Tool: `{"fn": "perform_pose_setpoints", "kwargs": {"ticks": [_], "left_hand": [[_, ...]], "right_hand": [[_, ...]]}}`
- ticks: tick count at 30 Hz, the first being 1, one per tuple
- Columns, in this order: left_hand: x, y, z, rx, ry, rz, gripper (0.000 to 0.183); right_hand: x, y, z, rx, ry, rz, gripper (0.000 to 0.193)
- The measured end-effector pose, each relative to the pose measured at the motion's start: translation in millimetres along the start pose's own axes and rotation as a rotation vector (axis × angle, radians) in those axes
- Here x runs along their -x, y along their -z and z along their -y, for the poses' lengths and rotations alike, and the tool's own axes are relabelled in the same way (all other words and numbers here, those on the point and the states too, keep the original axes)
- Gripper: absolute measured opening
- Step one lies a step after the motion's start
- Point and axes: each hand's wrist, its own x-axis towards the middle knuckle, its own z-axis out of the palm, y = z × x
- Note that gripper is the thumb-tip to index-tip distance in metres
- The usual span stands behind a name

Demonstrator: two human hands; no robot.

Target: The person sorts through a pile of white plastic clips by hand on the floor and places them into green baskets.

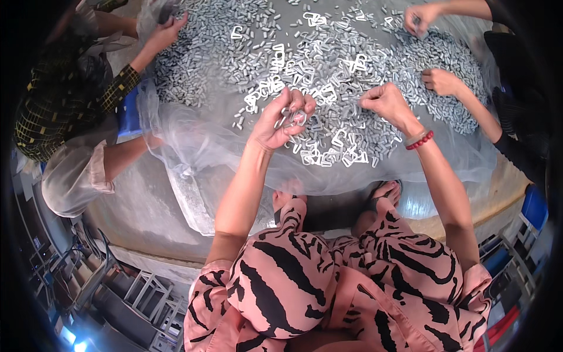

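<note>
My left hand [284, 120] is raised palm up over the near side of the pile, its fingers curled round several small metal loops. To its right my right hand [387, 105], with bracelets at the wrist, is closed in a pinch. Whatever sits between its fingertips is too small to make out. Below and between both hands lie pale, hook-shaped open metal loops [314, 157], scattered in a loose heap. Many small grey cylindrical pieces [384, 136] are mixed among them and spread far beyond.
A clear plastic sheet [199, 149] lies under the pieces and hangs over the near edge. At the left, a person's hand [161, 44] is at the pile. On the right, another person's two hands [441, 82] touch it. White metal stool frames [146, 293] stand at lower left.
</note>
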Motion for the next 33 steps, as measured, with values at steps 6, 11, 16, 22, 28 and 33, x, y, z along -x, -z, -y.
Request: {"fn": "perform_pose_setpoints", "kwargs": {"ticks": [6, 11, 16, 22, 28, 33], "left_hand": [[-7, 2, 18, 0.408, 0.063, 0.008, 0.035], [-8, 0, 23, 0.174, 0.071, -0.178, 0.015], [-18, -11, 21, -0.385, 0.125, -0.307, 0.022], [-48, 10, 45, -1.693, -0.200, -0.174, 0.025], [-78, 22, 71, -2.177, -0.141, -0.031, 0.017], [-35, -8, -4, -1.215, 0.192, -0.263, 0.034]], "right_hand": [[2, 11, 1, -0.397, -0.469, 0.283, 0.017], [2, 20, -12, -0.488, -0.529, 0.277, 0.017], [4, 21, -16, -0.435, -0.543, 0.234, 0.016], [11, 36, 14, -1.057, -0.110, 0.583, 0.018], [12, 40, 12, -0.832, -0.131, 0.589, 0.025], [40, -2, -20, 0.295, 0.021, 0.465, 0.022]]}}
